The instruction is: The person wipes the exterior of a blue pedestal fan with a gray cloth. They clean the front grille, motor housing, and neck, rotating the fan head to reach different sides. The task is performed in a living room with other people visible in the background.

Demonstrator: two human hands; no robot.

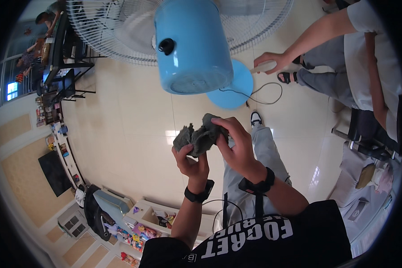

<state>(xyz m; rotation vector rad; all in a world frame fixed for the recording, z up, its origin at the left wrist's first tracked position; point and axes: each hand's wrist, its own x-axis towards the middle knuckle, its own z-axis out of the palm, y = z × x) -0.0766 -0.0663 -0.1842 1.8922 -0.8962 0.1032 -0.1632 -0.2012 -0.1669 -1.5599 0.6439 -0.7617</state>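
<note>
Both of my hands grip a crumpled dark grey cloth (203, 137) in front of my body, above the tiled floor. My left hand (191, 164) pinches its lower left end between thumb and fingers. At the other end, my right hand (236, 142) holds a bunched part of it. Just beyond the cloth stands a pedestal fan with a glossy blue motor housing (194, 50), a black knob (166, 46) on it and a wire grille (120, 37). Below the housing, its round blue base (232, 90) rests on the floor.
To the right, another person's hand (269, 63) holds a pale object close to the fan base. A dark power cord (276, 100) loops on the floor there. A grey sofa (348, 171) is at the right, a black table (58, 47) with people beside it at the far left.
</note>
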